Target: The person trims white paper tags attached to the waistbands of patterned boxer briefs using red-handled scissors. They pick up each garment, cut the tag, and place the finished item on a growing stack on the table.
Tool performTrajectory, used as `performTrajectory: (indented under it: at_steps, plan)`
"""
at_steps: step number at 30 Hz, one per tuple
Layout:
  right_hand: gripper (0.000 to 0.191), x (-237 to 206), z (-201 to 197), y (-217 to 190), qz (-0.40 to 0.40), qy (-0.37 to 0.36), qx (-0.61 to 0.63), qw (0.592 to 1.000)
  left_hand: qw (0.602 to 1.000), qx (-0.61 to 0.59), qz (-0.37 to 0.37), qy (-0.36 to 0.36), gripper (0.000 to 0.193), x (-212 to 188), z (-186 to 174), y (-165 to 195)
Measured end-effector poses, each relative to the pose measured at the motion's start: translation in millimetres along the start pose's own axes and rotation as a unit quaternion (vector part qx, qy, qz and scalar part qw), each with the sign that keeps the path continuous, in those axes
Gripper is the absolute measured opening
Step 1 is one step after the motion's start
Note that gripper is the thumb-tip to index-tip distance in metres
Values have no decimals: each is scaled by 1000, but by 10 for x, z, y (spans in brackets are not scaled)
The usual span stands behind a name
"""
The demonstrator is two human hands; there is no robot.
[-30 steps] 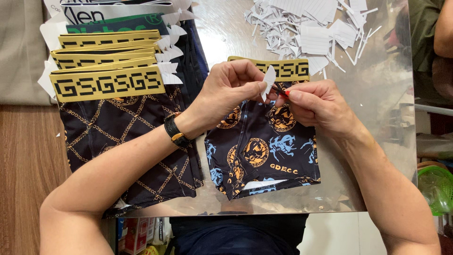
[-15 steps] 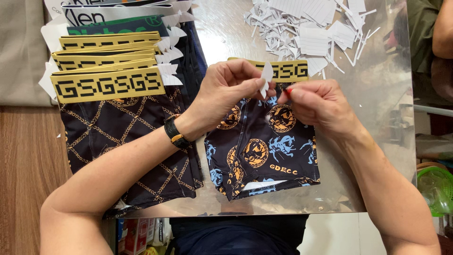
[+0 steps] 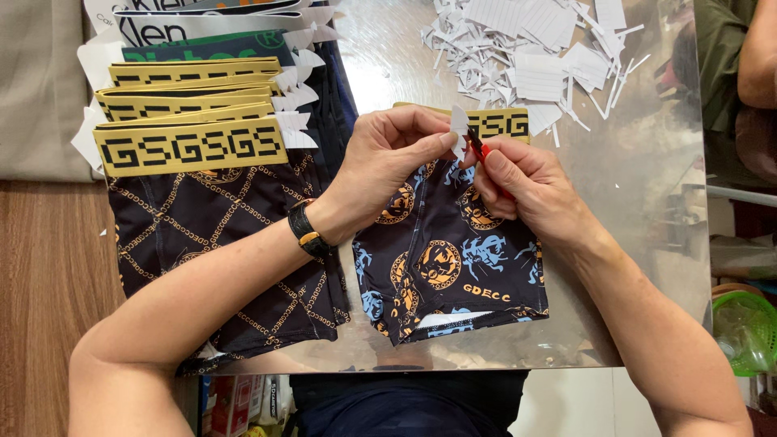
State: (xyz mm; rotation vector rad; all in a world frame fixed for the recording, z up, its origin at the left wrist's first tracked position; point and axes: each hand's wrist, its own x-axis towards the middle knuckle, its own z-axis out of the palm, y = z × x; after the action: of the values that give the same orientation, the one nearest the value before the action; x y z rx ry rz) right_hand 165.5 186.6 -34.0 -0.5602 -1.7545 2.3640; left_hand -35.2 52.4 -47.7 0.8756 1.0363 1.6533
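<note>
Left hand (image 3: 388,158) pinches the white paper tag (image 3: 459,123) at the waistband of the dark patterned shorts (image 3: 453,251), which lie flat on the shiny table (image 3: 631,162) under both hands. Right hand (image 3: 526,182) grips a small red cutter (image 3: 477,150), its tip touching the tag, hands close together.

Shiny metal tabletop with garments and paper scraps

The reflective table (image 3: 623,186) carries a stack of dark patterned shorts (image 3: 202,218) with gold waistbands at nine o'clock, one blue-and-gold patterned pair (image 3: 453,259) at the centre, and a heap of white paper cuttings (image 3: 534,44) at one o'clock.
</note>
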Motion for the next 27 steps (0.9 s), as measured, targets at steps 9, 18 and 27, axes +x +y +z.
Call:
performTrajectory:
  at_steps: [9, 18, 27]
  plan:
    - [33, 6, -15, 27, -6, 13, -27, 1000, 1000, 5, -1, 12, 17, 2, 2, -17]
    - [32, 13, -6, 34, -8, 19, -32, 999, 1000, 8, 1, 12, 17, -3, 1, -25]
    - [32, 10, 11, 13, -12, 12, -21, 1000, 1000, -5, 2, 20, 16, 3, 16, -45]
